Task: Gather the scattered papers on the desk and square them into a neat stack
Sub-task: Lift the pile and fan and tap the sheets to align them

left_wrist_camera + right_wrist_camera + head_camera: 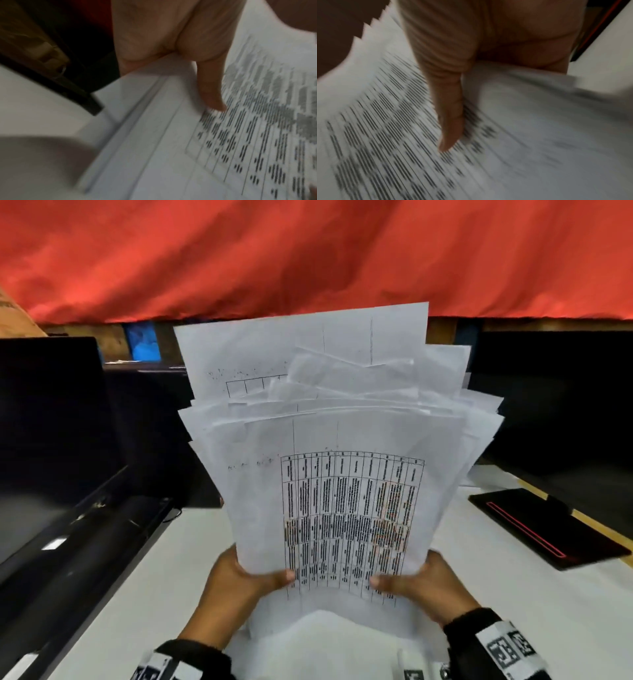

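The papers (342, 460) look mostly picked up, held up off the desk (513, 594) between the left hand (236, 587) and right hand (421, 583), each grip pinching a bottom corner, but the tops above still fan out messy, so squaring them is left.

Head view looks forward and down over the held papers (342, 474); both wrist views sit close above the same printed sheet, each along a thumb.

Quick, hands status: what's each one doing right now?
Left hand: grips the lower left edge of the papers, thumb on the top sheet.
Right hand: grips their lower right edge, thumb on top.
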Demonstrator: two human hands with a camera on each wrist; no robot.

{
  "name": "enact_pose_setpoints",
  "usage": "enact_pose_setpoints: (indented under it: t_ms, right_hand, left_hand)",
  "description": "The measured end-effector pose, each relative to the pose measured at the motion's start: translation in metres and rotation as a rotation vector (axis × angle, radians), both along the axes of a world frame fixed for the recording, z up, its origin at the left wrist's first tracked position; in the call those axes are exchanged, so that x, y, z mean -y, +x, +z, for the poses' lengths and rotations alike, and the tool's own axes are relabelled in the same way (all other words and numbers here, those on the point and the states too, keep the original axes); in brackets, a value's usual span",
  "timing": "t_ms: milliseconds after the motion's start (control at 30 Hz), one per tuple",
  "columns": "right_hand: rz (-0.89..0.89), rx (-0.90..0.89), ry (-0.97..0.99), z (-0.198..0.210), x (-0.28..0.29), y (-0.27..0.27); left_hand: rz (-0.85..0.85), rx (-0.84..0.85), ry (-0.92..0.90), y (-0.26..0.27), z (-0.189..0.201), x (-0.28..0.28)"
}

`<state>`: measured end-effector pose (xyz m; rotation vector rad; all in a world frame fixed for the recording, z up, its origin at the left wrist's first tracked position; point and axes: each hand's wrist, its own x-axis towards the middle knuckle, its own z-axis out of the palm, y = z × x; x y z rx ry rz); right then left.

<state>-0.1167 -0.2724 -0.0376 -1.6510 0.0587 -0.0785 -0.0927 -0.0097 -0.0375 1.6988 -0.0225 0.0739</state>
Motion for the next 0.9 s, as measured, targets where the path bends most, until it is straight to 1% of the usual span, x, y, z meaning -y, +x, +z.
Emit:
enact_pose_setpoints:
  t_ms: [33, 67, 133, 167, 233, 300, 367, 433, 500, 567, 733, 833, 900]
  right_hand:
    - [-0.006, -0.038, -0.041, -0.011, 0.000, 0.001]
    - [-0.036, -0.045, -0.089, -0.018, -0.003, 0.002]
    - [-0.122, -0.010, -0.204, -0.019, -0.010, 0.005]
    - [-0.152, 0.025, -0.258, -0.013, -0.015, 0.007]
    - [-0.181, 0.123, -0.302, 0.003, -0.023, 0.004]
    - [-0.183, 0.192, -0.303, 0.016, -0.026, -0.001]
    - [-0.150, 0.187, -0.266, 0.018, -0.023, -0.005]
    - [-0.118, 0.141, -0.213, 0.011, -0.021, -0.011]
    - [-0.134, 0.120, -0.165, 0.005, -0.023, -0.014]
    - [-0.146, 0.145, -0.121, 0.007, -0.029, -0.016]
    - [-0.206, 0.293, -0.057, 0.036, -0.036, -0.028]
    - [-0.218, 0.333, 0.028, 0.058, -0.038, -0.039]
    - [-0.250, 0.357, 0.050, 0.072, -0.045, -0.045]
  left_hand:
    - [-0.004, -0.048, 0.006, -0.001, -0.008, 0.000]
    - [0.010, -0.058, 0.012, -0.002, -0.012, 0.002]
    - [0.067, 0.020, 0.021, -0.004, -0.010, 0.009]
    - [0.088, 0.075, 0.029, -0.006, -0.004, 0.013]
    - [0.101, 0.174, 0.055, -0.010, 0.012, 0.020]
    - [0.116, 0.223, 0.071, -0.012, 0.021, 0.022]
    - [0.135, 0.222, 0.044, -0.017, 0.020, 0.021]
    - [0.155, 0.206, 0.007, -0.021, 0.016, 0.020]
    - [0.175, 0.203, -0.024, -0.023, 0.013, 0.021]
    - [0.200, 0.210, -0.042, -0.024, 0.016, 0.024]
    - [0.248, 0.308, -0.102, -0.025, 0.041, 0.024]
    - [0.247, 0.346, -0.140, -0.029, 0.052, 0.021]
    - [0.226, 0.376, -0.153, -0.030, 0.060, 0.026]
